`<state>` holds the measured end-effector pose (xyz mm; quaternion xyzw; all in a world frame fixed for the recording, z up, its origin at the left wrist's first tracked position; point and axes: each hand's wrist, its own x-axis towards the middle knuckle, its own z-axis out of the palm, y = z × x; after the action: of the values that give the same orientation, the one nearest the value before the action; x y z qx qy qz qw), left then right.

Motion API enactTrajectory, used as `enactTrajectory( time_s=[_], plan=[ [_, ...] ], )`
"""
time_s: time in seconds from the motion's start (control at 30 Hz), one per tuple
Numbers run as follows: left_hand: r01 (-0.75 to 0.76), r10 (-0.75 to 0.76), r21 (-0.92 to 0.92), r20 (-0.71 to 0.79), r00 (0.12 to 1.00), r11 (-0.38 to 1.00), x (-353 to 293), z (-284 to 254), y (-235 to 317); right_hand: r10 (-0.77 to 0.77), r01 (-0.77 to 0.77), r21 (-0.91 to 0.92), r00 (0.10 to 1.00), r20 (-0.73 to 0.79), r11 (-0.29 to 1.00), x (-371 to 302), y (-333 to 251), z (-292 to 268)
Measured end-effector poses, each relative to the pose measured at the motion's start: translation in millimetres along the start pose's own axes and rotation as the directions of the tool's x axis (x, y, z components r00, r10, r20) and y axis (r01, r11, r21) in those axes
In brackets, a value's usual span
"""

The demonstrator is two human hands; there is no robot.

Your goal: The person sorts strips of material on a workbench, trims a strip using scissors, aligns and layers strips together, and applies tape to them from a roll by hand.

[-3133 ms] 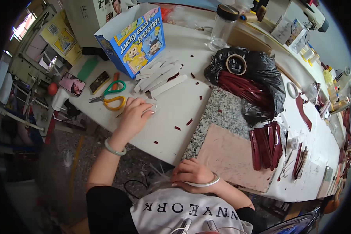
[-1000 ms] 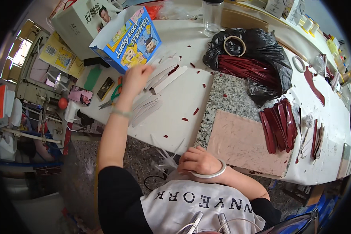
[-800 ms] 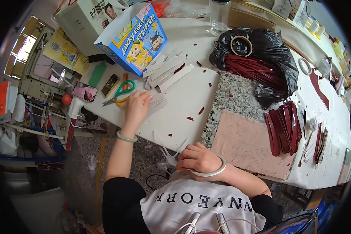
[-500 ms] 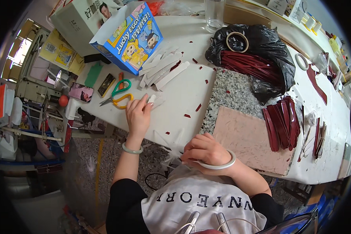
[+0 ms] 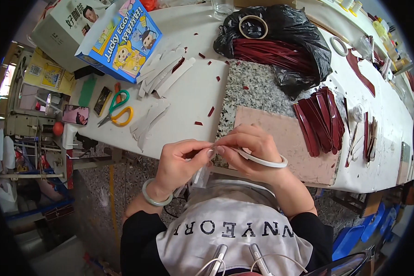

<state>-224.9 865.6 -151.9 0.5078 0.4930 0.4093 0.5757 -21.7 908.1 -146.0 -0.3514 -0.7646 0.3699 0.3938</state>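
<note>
My left hand [image 5: 185,161] and my right hand [image 5: 250,149] meet over the near edge of the table, thumbs and fingertips pinched together. What they pinch is too small to make out. A pale translucent strip [image 5: 199,177] hangs just below the fingertips of my left hand. A thin white ring [image 5: 267,162], like a roll of tape, sits round my right hand; how it is held is partly hidden. Left of my hands, a pile of thin whitish strips [image 5: 148,123] lies on the white table [image 5: 184,110]. Close on the right is a pinkish board [image 5: 276,138].
Scissors [image 5: 119,112], a phone [image 5: 76,115] and a blue box [image 5: 124,43] stand left. More white strips [image 5: 165,73] lie beyond. A granite slab [image 5: 248,83], dark red strips [image 5: 319,122] and a black bag [image 5: 303,41] with red strips are right. Red scraps [image 5: 211,111] dot the table.
My left hand has left the pile of whitish strips and come right and nearer to meet my right hand. My right hand has risen slightly. The whole view has shifted.
</note>
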Motion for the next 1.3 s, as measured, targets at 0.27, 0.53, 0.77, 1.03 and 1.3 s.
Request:
enactTrajectory(
  time_s=[0.27,0.53,0.77,1.03,1.3],
  plan=[
    [0.010,-0.040,-0.179,-0.162,0.986,0.984,5,23,6,-0.332,0.167,-0.489,0.904,-0.271,0.856,-1,2,17],
    [0.057,-0.225,-0.501,-0.282,0.933,0.863,9,11,-5,-0.359,0.211,-0.540,0.915,-0.184,0.815,-6,3,37],
    [-0.084,-0.006,-0.152,-0.517,0.856,0.985,109,-93,15,-0.458,0.485,-0.097,0.863,0.212,0.869,-35,9,74],
    [-0.031,0.610,0.947,-0.181,0.771,0.320,184,-175,-10,-0.421,0.422,0.060,0.860,0.290,0.904,-39,13,72],
    [-0.030,0.453,0.947,-0.125,0.882,0.320,54,-122,-59,-0.423,0.437,0.043,0.838,0.345,0.899,-28,19,86]
  ],
)
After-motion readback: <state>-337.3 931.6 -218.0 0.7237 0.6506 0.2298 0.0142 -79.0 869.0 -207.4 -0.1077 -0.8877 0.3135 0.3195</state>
